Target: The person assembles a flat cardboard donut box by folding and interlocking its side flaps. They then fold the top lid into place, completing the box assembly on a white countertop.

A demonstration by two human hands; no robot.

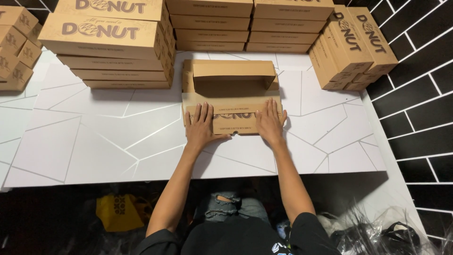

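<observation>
While both hands lie flat on the near flap of a half-folded box, they seem to pin the cardboard down so the far walls stand up. Left hand and right hand each have fingers spread, palms pressing, gripping nothing. That box sits mid-table, on the white table with thin angled lines. Finished brown boxes with dark lettering are stacked far left, far centre and, on edge, far right. Smaller boxes crowd the left edge. Black tile wall rises on the right.
</observation>
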